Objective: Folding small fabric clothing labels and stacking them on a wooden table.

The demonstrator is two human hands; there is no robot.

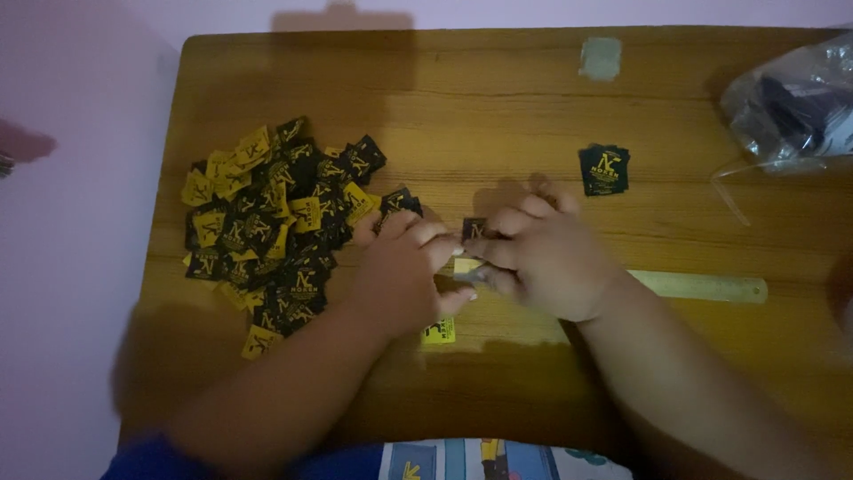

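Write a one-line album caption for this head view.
Both hands pinch a small black label over a ruler, beside a label pile.

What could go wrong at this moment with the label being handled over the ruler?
The black label is pinched only at fingertip level between the left hand and right hand, so it could slip or fold crooked. The left forearm lies close to the loose pile of labels and might scatter it. The dim light may make alignment against the ruler hard to judge.

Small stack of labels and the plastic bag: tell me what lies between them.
Head view: only bare wooden table lies between the small stack of labels and the plastic bag.
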